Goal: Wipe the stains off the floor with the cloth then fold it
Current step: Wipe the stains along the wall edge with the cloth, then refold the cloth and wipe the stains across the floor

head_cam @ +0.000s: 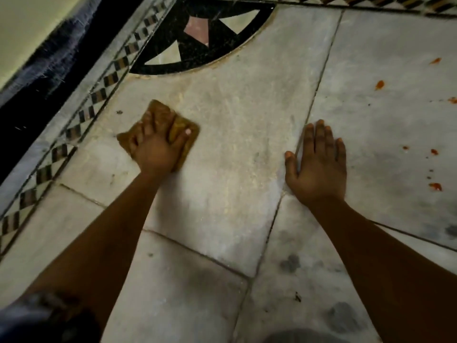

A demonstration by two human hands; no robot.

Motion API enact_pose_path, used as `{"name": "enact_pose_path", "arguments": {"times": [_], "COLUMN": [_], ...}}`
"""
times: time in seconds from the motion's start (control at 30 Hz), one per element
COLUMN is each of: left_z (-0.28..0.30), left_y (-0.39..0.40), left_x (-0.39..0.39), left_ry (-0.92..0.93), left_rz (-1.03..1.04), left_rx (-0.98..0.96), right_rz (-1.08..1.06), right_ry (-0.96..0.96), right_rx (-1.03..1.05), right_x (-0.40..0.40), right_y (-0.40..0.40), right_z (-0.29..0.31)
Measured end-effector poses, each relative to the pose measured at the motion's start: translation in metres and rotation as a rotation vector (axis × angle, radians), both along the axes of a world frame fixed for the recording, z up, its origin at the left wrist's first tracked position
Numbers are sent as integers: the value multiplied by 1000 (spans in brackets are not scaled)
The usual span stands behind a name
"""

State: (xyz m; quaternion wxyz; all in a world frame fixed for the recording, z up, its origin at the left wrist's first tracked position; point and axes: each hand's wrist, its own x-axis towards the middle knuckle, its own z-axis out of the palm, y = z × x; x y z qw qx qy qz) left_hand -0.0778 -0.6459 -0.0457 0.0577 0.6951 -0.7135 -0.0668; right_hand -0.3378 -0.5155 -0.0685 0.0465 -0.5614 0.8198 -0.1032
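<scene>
A small brown-yellow cloth (162, 112) lies flat on the pale marble floor (235, 144) at the left. My left hand (155, 144) presses down on it with fingers spread over the fabric, covering most of it. My right hand (319, 164) rests flat on the floor with straight fingers, palm down, across a tile joint, holding nothing. Several orange-red stains (379, 84) dot the tile at the far right, with one larger stain (435, 186) lower down, well away from the cloth.
A black inlaid quarter-circle (205, 38) with pink and cream pieces sits at the top. A checkered border strip (99, 95) runs diagonally along the left, beside a dark skirting and wall. Grey smudges (290, 263) mark the near tiles.
</scene>
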Motion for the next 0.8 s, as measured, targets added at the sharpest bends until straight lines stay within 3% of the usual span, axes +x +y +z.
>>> {"name": "enact_pose_path", "arguments": {"times": [0.07,0.13,0.23,0.43,0.5,0.6,0.67,0.8], "left_z": [3,12,26,57,70,91,109,155], "left_y": [-18,-10,35,117,131,161,186,215], "left_x": [-16,-26,-27,-22,-16,-7,-9,-35], "left_ry": [-19,-71,-130,-65,119,719,1007,1256], "left_rz": [32,-65,-201,-193,-141,-30,70,243], "left_rx": [33,26,-18,94,209,360,410,551], "right_rz": [3,17,27,71,91,154,225,250], "right_ry": [9,-1,-20,-214,-315,-414,-446,-576], "right_rx": [17,40,62,329,358,318,292,222], "right_x": [-1,0,1,-11,-7,14,29,40], "right_y": [1,0,-2,1,19,66,97,146], "right_z": [2,7,11,38,55,75,89,140]}}
